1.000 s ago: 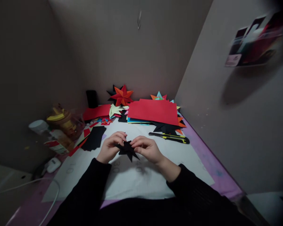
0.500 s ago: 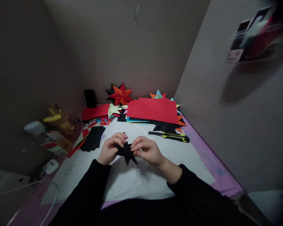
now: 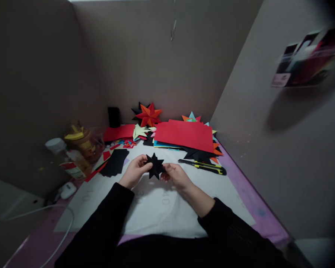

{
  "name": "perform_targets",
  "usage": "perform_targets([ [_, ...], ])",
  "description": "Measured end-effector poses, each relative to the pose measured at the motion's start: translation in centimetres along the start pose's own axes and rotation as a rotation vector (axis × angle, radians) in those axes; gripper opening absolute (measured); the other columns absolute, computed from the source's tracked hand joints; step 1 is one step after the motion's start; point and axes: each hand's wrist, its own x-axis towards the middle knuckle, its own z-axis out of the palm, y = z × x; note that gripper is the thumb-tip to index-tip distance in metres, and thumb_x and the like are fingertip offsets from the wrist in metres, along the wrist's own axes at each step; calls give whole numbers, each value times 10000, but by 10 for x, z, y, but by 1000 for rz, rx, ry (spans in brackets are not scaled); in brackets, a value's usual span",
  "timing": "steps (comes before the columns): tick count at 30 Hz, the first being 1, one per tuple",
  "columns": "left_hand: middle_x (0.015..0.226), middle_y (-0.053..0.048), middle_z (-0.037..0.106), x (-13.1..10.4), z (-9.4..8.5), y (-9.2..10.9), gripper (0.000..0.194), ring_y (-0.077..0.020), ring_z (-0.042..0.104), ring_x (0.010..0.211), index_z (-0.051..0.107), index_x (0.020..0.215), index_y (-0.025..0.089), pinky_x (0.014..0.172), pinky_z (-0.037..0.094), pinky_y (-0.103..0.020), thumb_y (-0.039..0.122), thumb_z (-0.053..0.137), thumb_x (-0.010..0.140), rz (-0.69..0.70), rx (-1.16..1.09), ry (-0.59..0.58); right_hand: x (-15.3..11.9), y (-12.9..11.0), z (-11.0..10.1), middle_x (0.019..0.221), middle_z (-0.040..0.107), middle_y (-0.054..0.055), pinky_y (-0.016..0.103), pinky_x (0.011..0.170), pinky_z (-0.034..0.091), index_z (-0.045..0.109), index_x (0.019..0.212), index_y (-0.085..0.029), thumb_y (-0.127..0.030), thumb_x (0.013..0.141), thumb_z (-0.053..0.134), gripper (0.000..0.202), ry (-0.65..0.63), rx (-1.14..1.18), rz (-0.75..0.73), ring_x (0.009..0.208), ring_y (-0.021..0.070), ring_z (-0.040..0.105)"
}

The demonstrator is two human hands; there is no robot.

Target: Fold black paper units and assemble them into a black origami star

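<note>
cutter blks fwd-rt; nearside free

On my remote feed I see the star between left hand and right hand, above the mat. Cutter right, before the paper stack. Cards left; bottle farther left. Wall behind.

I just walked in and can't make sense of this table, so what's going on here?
A person is handling a small black star above a white sheet marked with numbers. The left hand grips it, thumb across its front, while the right hand is at its right edge. A yellow and black cutter lies to the right, black paper to the left. Red sheets and a red and orange star are farther back.
</note>
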Motion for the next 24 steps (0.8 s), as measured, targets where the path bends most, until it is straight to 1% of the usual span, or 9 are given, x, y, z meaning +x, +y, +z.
perform_targets([
  [2, 702, 11, 583, 1, 0, 1, 224, -95, 545, 620, 539, 793, 144, 586, 431, -204, 249, 696, 673, -7, 83, 8, 3, 4, -1, 608, 607, 42, 190, 407, 351, 613, 783, -121, -619, 728, 526, 508, 3, 6, 62, 488, 104, 531],
  [4, 694, 15, 580, 0, 2, 2, 213, -97, 543, 620, 542, 767, 143, 575, 418, -196, 241, 697, 658, -14, 160, 3, 4, 6, 1, 564, 597, 22, 189, 400, 328, 599, 739, -122, -528, 687, 625, 410, 19, -45, 94, 442, 87, 489],
  [6, 678, 17, 578, 0, 5, 2, 210, -100, 545, 614, 534, 732, 144, 567, 415, -197, 238, 699, 644, -25, 194, -15, 5, 7, 4, 508, 565, -8, 191, 401, 308, 585, 685, -125, -413, 660, 673, 302, 75, -96, 106, 409, 72, 440],
  [8, 668, 14, 586, -1, 9, -1, 223, -103, 552, 597, 529, 740, 143, 560, 422, -203, 247, 700, 641, -47, 171, -15, 6, 9, 7, 483, 535, -27, 193, 408, 300, 566, 641, -130, -342, 650, 671, 237, 161, -111, 98, 414, 71, 426],
  [11, 640, 4, 606, -1, 15, -8, 265, -112, 562, 539, 525, 798, 143, 517, 424, -214, 290, 693, 656, -102, 88, 45, 8, 12, 10, 467, 503, -38, 194, 411, 285, 550, 609, -133, -317, 639, 665, 220, 257, -80, 85, 421, 68, 410],
  [14, 591, 2, 604, 0, 18, -12, 287, -113, 556, 491, 525, 789, 138, 475, 405, -206, 311, 704, 646, -125, 68, 99, 10, 13, 8, 497, 525, -28, 194, 411, 289, 564, 638, -129, -359, 617, 684, 260, 255, -5, 133, 429, 70, 419],
  [17, 562, 16, 585, 1, 14, -14, 292, -98, 533, 463, 537, 773, 135, 447, 378, -188, 302, 722, 621, -124, 138, 88, 11, 11, 2, 482, 514, -37, 196, 404, 299, 554, 627, -139, -412, 594, 697, 310, 222, 61, 204, 414, 72, 422],
  [20, 531, 41, 553, 3, 9, -16, 302, -83, 502, 438, 551, 788, 134, 424, 344, -174, 286, 733, 600, -113, 221, 50, 11, 11, -3, 395, 442, -60, 195, 387, 268, 500, 529, -148, -391, 562, 721, 330, 177, 19, 240, 369, 61, 379],
  [24, 480, 77, 484, 3, 10, -16, 323, -65, 457, 409, 564, 837, 136, 411, 313, -163, 281, 733, 602, -95, 224, 63, 11, 15, -2, 390, 446, -55, 202, 388, 253, 492, 515, -149, -349, 558, 712, 300, 189, -19, 254, 365, 65, 380],
])
